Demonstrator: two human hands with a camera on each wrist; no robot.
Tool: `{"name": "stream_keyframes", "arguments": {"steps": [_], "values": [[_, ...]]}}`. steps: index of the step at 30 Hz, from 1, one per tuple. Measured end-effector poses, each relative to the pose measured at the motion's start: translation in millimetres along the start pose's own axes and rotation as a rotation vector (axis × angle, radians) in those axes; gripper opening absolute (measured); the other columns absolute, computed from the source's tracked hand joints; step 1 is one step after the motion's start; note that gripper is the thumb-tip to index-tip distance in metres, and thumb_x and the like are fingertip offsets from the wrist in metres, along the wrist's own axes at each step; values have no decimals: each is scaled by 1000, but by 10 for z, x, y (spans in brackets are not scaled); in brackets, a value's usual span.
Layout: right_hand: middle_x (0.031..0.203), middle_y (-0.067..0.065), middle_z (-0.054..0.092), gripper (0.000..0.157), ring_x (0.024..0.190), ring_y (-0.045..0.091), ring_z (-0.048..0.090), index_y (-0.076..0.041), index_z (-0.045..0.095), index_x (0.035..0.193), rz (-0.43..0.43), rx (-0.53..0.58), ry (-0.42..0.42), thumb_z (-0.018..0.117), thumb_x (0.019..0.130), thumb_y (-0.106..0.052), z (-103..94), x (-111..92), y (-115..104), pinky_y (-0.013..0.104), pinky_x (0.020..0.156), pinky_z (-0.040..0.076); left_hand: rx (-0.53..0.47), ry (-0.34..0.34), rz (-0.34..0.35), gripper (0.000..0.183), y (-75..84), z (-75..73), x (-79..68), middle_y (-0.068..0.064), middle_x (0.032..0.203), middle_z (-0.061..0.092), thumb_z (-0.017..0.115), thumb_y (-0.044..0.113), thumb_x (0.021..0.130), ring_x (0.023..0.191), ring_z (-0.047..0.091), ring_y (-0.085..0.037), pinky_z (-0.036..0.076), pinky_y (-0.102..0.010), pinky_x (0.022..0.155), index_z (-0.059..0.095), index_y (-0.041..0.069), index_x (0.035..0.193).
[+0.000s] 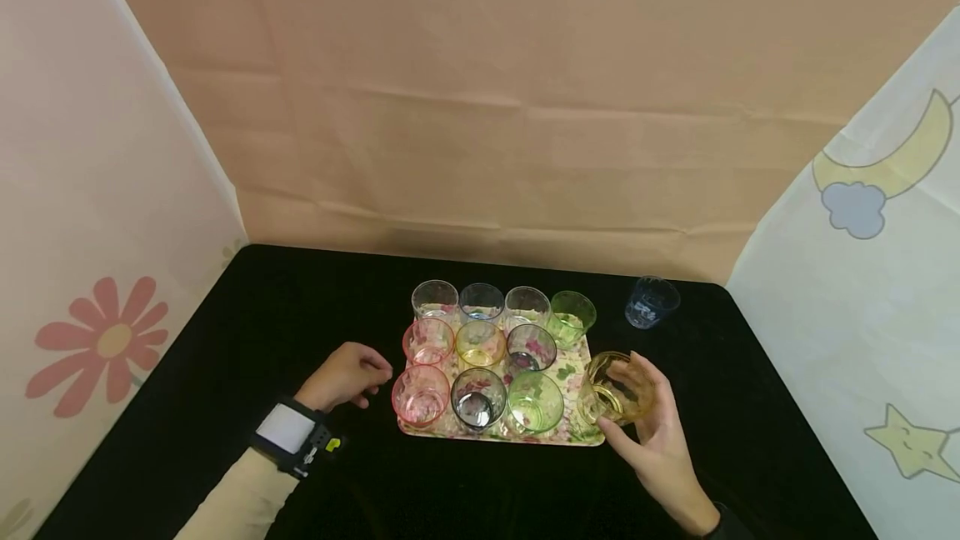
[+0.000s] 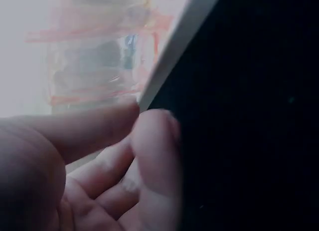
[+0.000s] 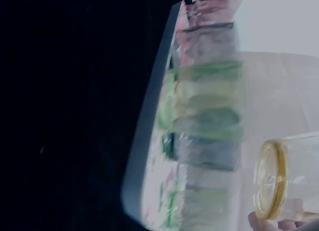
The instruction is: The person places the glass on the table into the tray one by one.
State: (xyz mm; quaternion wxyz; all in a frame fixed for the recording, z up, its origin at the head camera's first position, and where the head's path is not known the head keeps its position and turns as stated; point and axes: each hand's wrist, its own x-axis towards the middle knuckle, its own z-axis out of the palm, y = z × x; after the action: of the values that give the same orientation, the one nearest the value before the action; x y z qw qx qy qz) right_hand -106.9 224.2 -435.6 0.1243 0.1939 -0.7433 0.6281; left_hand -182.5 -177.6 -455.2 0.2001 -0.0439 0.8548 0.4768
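My right hand [image 1: 656,432] grips a yellow-tinted drinking glass [image 1: 615,390] over the front right corner of a floral tray [image 1: 572,369]. In the right wrist view the yellow glass [image 3: 279,181] shows its thick base ring, and its base is higher than the tray floor. My left hand [image 1: 348,377], fingers loosely curled around nothing, hovers by the tray's left side near a pink glass [image 1: 421,396]. Beside that glass in the front row stand a dark grey glass [image 1: 478,399] and a green glass [image 1: 536,402].
Behind are a pink [image 1: 429,342], a yellow [image 1: 481,344] and a grey glass [image 1: 532,348]. A back row ends with a green glass [image 1: 572,317]. One blue glass [image 1: 652,302] stands off the tray on the black table [image 1: 315,298], at the back right. Paper walls surround the table.
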Motion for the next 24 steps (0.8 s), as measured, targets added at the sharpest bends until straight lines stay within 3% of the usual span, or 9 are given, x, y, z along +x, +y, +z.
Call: {"name": "stream_keyframes", "arguments": {"steps": [4, 8, 12, 16, 24], "values": [[137, 19, 40, 77, 124, 8, 44, -1, 24, 147, 117, -168, 61, 64, 82, 8, -37, 17, 122, 14, 99, 36, 22, -47, 9, 17, -38, 69, 1, -8, 84, 60, 68, 18, 84, 73, 57, -20, 52, -30, 57, 68, 4, 94], [139, 16, 42, 74, 123, 5, 46, -2, 25, 145, 215, -241, 79, 68, 84, -3, -48, 34, 229, 12, 99, 33, 56, -82, 68, 20, -70, 99, -18, -6, 78, 60, 70, 24, 81, 68, 55, -18, 49, -28, 55, 69, 5, 89], [138, 16, 43, 75, 124, 17, 46, -2, 25, 143, 276, -282, 70, 70, 84, -13, -38, 40, 321, 34, 106, 33, 66, -96, 121, 20, -64, 121, -38, -5, 72, 59, 69, 27, 82, 59, 49, -14, 41, -25, 51, 70, 7, 87], [136, 22, 44, 77, 125, 34, 43, 0, 24, 141, 306, -327, 42, 71, 84, -23, -14, 51, 398, 58, 101, 32, 57, -101, 137, 18, -43, 140, -53, -3, 67, 56, 69, 25, 83, 53, 44, -11, 36, -22, 48, 70, 7, 85], [134, 26, 46, 81, 123, 40, 46, 2, 24, 138, 325, -382, 0, 72, 81, -30, 33, 89, 527, 61, 99, 33, 33, -87, 133, 15, -41, 161, -54, -2, 65, 56, 69, 21, 82, 52, 42, -10, 33, -22, 46, 69, 5, 83]]}}
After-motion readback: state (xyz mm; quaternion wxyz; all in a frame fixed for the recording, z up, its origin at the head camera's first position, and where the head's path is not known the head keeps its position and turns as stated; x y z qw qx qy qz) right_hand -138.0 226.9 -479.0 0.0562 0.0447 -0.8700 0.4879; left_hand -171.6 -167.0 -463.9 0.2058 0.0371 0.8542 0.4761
